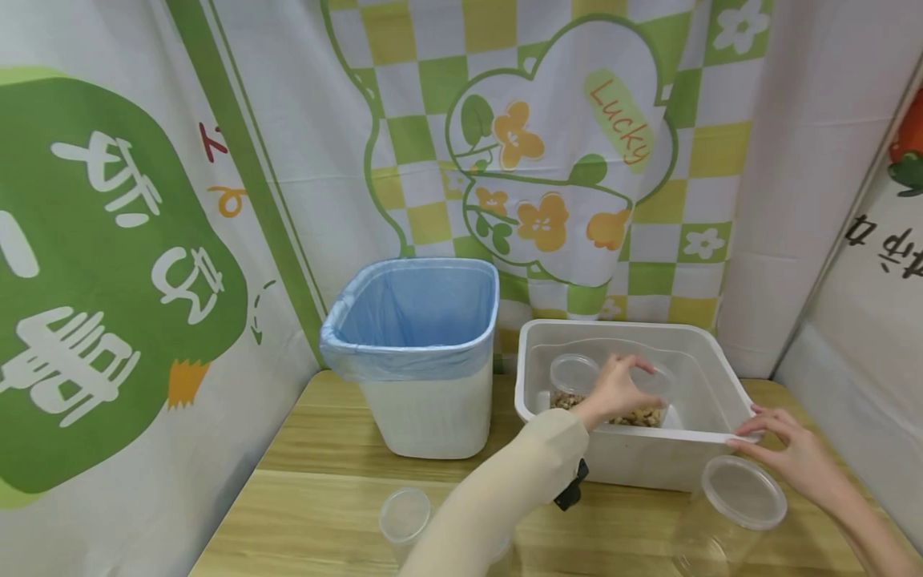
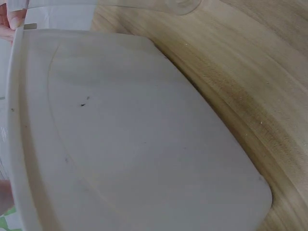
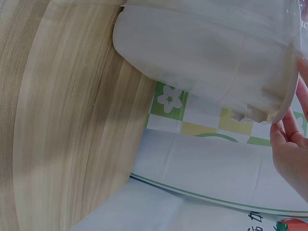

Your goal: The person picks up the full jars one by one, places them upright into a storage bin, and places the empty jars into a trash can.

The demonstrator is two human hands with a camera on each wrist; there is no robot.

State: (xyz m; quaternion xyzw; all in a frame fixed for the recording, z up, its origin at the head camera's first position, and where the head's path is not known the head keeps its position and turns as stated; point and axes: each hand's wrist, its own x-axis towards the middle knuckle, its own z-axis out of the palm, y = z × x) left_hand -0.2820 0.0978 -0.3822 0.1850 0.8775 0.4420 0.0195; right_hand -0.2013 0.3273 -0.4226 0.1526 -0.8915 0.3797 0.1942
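Observation:
A grey-white plastic tub (image 1: 649,461) stands on the wooden table, its front wall filling much of the left wrist view. Inside are two clear lidded jars holding brown, nut-like pieces; the left jar (image 1: 574,373) stands beside my left hand (image 1: 614,390). That hand reaches over the front rim, thumb and fingers curved around the lid of the right jar (image 1: 659,383). At the tub's front right corner, my right hand (image 1: 787,449) pinches the rim between thumb and fingers; the right wrist view shows these fingertips (image 3: 278,132) at the rim's edge.
To the left stands a white bin (image 1: 433,421) lined with a blue bag (image 1: 407,362). A large clear jar (image 1: 743,493) is in front of the tub's right end, and a smaller clear container (image 1: 405,514) is near the table's front. A printed curtain (image 1: 433,88) hangs behind.

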